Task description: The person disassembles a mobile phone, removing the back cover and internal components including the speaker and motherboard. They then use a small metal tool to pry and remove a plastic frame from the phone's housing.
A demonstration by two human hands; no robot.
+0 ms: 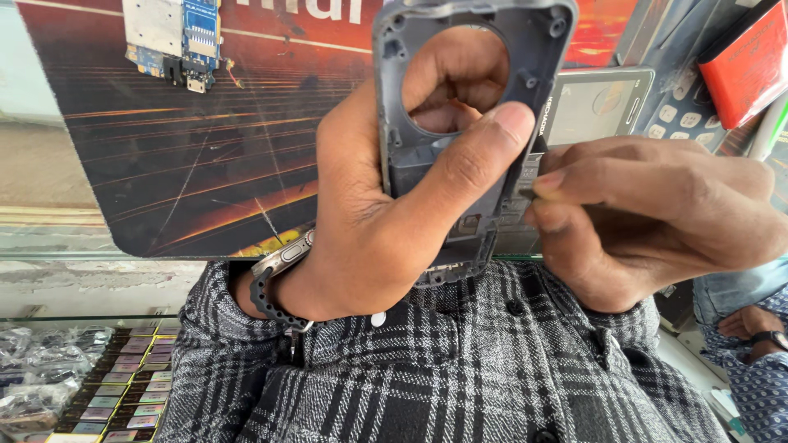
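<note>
Centre frame: left hand grasps grey phone frame upright, thumb across its front, fingers showing through the round hole. Right hand, centre right, pinches a small tool against the frame's right edge. Circuit board upper left on orange mat.

Two hands are at work, the left hand and the right hand, with one grey phone frame between them. One circuit board and one mat lie on the tabletop. One phone, one keypad and one red battery lie beyond. One wristwatch circles the left wrist.
</note>
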